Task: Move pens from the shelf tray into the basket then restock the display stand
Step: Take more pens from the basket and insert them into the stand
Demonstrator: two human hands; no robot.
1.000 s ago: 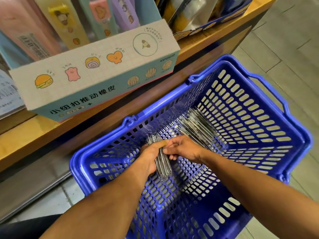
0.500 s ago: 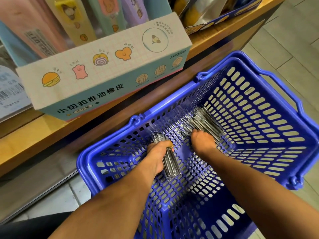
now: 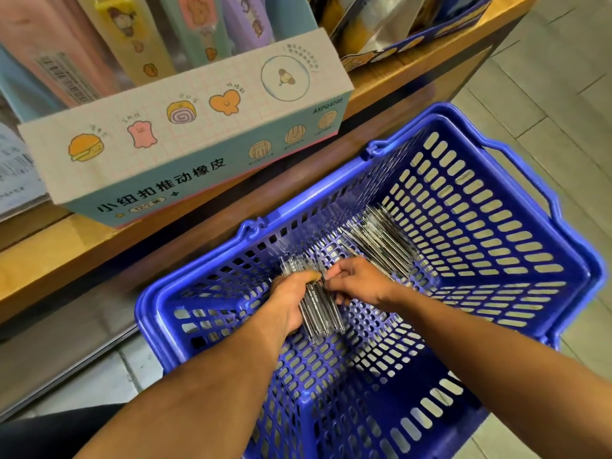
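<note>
Pens are found in two lots inside the blue basket [image 3: 496, 293], and the account runs from the left. On the wooden shelf [image 3: 49, 256] at upper left stands a printed display box [image 3: 185, 137] showing a burger, a pink figure, a swirl roll and an orange shape, with a line of Chinese lettering along its lower band; pastel packets [image 3: 132, 34] stand upright inside it, and a dark tray of glossy packets [image 3: 397, 24] sits further right on the same shelf. Below the shelf edge the basket rests on the tiled floor [image 3: 563, 87], its near-left wall close against the shelf front. Both forearms reach down into it. The left hand [image 3: 291, 306] grips a bundle of pens [image 3: 319, 309], fingers wrapped round the middle and thumb laid over the top, the bundle pointing away toward the shelf with both ends showing past the hand. Just beside it, the right hand [image 3: 357, 283] has its fingers curled against the upper end of that bundle; whether it pinches a pen there or only touches cannot be told. Further right, a loose pile of pens [image 3: 381, 240] lies on the basket floor near the far wall, apart from both hands. One basket handle [image 3: 530, 187] lies folded down along the right rim.
</note>
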